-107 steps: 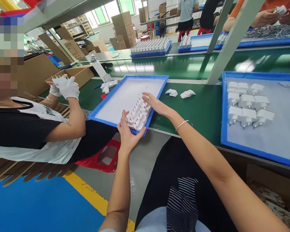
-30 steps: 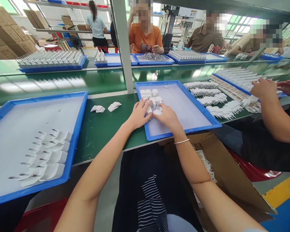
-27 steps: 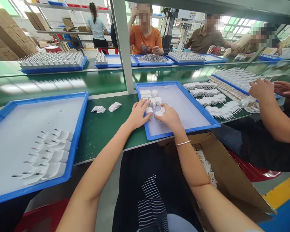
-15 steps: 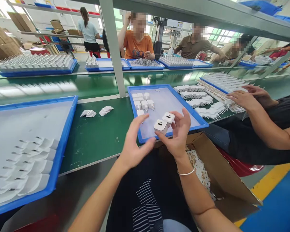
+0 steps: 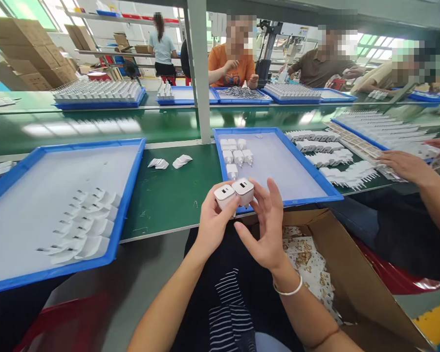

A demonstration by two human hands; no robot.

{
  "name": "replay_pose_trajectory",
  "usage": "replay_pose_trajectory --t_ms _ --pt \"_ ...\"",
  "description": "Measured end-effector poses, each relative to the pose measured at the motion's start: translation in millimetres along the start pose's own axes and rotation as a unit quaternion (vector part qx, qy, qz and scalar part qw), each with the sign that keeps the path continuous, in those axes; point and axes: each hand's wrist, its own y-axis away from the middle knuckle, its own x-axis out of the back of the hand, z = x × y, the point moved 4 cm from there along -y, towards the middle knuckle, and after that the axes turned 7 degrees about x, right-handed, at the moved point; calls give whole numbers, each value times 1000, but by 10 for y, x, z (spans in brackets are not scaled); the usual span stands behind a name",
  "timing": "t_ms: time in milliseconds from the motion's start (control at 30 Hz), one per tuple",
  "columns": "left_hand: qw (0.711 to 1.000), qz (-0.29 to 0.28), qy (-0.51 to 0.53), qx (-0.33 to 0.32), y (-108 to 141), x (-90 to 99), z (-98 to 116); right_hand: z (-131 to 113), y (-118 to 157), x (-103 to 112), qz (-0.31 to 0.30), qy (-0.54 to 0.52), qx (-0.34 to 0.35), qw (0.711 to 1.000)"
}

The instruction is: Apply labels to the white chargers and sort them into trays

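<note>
Two white USB charger plugs, a left one (image 5: 224,193) and a right one (image 5: 244,189), sit side by side with their port faces up. My left hand (image 5: 214,222) is closed on both, its thumb across their near side. Close on the right is my right hand (image 5: 264,230), open, with thumb and fingers apart; its fingertips are by the right plug, and I cannot tell whether they touch it. Just beyond, a blue-rimmed tray (image 5: 300,166) carries several upright white charger plugs (image 5: 237,156) in its left part.
At left, another blue-rimmed tray (image 5: 132,181) holds rows of white pronged covers (image 5: 91,220). Small white pieces (image 5: 182,161) lie on the green bench (image 5: 161,200). Below right stands a cardboard box (image 5: 355,264) of printed packets. A co-worker's hand (image 5: 407,164) is at far right.
Both plugs have passed from my right hand's grip into my left hand. My right fingers have spread. The view has turned left, showing more of the left tray.
</note>
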Motion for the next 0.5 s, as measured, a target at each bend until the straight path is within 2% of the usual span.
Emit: replay_pose_trajectory --t_ms 67,233,400,500 --pt "1000 18 -11 -3 50 119 29 -64 37 -9 -38 -26 -9 999" --pt "996 79 -31 3 241 468 94 -164 112 -191 -52 -139 -11 989" --pt "996 78 30 23 429 888 125 -215 104 -581 -99 -233 -21 967" --pt "990 141 18 -2 458 1185 129 -196 -79 -838 -159 -259 -54 951"
